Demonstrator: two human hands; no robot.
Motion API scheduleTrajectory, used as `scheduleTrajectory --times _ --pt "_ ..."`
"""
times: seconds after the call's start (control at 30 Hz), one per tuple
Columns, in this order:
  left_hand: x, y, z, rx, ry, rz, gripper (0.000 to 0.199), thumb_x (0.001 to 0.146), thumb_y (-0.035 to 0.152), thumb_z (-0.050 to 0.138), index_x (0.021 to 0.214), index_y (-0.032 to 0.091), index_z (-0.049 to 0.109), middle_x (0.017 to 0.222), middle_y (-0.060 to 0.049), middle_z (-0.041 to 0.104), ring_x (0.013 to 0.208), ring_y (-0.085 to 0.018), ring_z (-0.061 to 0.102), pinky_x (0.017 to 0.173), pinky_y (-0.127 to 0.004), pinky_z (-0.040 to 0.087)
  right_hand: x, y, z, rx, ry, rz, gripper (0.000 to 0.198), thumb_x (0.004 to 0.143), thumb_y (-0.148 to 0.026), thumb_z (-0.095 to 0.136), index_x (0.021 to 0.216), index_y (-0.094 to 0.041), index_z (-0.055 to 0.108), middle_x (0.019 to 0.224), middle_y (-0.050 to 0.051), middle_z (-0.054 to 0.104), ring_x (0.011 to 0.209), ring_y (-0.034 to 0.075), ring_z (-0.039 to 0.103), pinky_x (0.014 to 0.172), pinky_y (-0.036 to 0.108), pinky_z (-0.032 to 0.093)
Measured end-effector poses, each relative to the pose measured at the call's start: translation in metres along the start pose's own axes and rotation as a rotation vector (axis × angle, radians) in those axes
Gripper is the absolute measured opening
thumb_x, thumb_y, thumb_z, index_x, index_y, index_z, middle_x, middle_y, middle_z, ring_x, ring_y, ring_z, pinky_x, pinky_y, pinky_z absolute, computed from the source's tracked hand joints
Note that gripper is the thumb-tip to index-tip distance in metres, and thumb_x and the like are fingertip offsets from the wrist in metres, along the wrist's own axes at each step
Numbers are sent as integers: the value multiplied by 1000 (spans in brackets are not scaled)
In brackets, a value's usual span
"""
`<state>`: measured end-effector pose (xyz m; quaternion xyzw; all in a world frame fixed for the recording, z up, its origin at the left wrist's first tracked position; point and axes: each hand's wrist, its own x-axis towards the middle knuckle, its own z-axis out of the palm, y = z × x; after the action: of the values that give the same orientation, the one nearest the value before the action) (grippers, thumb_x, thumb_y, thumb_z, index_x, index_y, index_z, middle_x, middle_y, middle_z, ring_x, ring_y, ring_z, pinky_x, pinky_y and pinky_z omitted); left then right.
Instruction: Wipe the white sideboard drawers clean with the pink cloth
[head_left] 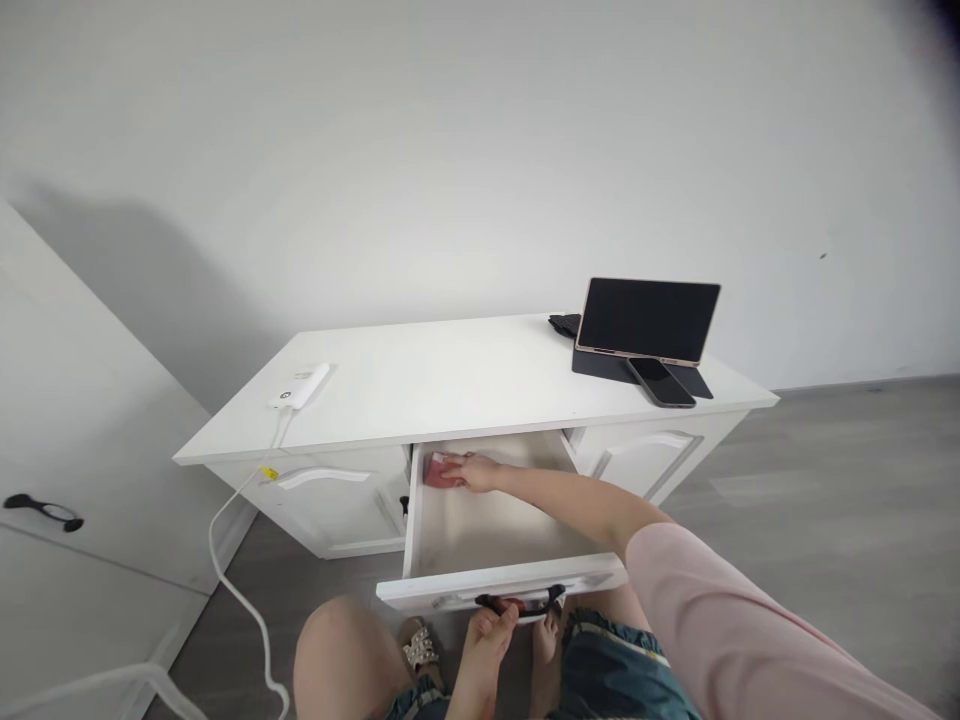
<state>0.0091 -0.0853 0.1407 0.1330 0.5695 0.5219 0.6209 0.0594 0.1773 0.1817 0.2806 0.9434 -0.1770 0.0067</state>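
A white drawer [495,578] is pulled out from the middle of the white cabinet [420,380]. My right hand [474,472] reaches down into its back left corner. Its fingers are closed on a small reddish-pink item with a white patch [438,472]; its exact kind does not show. At the drawer's front, the fingers of my left hand [492,628] are wrapped at the black handle [551,600].
On the cabinet top, a tablet [649,318] stands on a dark cover, with a phone [661,383] leaning at its front. A white power bank [304,388] lies at the left, its white cable [225,580] hanging down. My knees flank the drawer front.
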Motion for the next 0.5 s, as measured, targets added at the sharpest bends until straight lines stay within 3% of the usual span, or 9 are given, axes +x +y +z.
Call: scheduleTrajectory --times 0.1,0.23,0.37,0.5 --pt "0 -1 -2 -33 -161 4 47 53 34 87 45 25 42 65 -5 67 86 -30 67 84 -43 49 -21 -9 8 -25 -42 -133 43 88 -16 59 130 -24 62 151 9 46 137 25 44 106 42 42" --pt "1 -2 -3 -27 -189 -16 44 59 30 84 45 24 42 68 -6 68 86 -28 66 89 -43 48 -46 -24 20 -64 -134 -291 45 81 -16 68 124 -27 65 144 10 51 126 26 53 102 41 43" --pt "1 -2 -2 -49 -201 -51 39 62 25 82 46 24 45 76 -7 72 97 -27 65 94 -40 46 -67 -36 25 -12 -210 -363 52 69 -21 80 118 -31 68 140 7 53 114 27 58 99 40 45" --pt "1 -5 -2 -73 -213 -48 33 59 27 84 50 23 52 82 -6 74 94 -26 66 94 -37 46 -80 -40 22 16 -275 -380 49 73 -18 74 119 -33 68 138 5 53 115 26 57 100 39 43"
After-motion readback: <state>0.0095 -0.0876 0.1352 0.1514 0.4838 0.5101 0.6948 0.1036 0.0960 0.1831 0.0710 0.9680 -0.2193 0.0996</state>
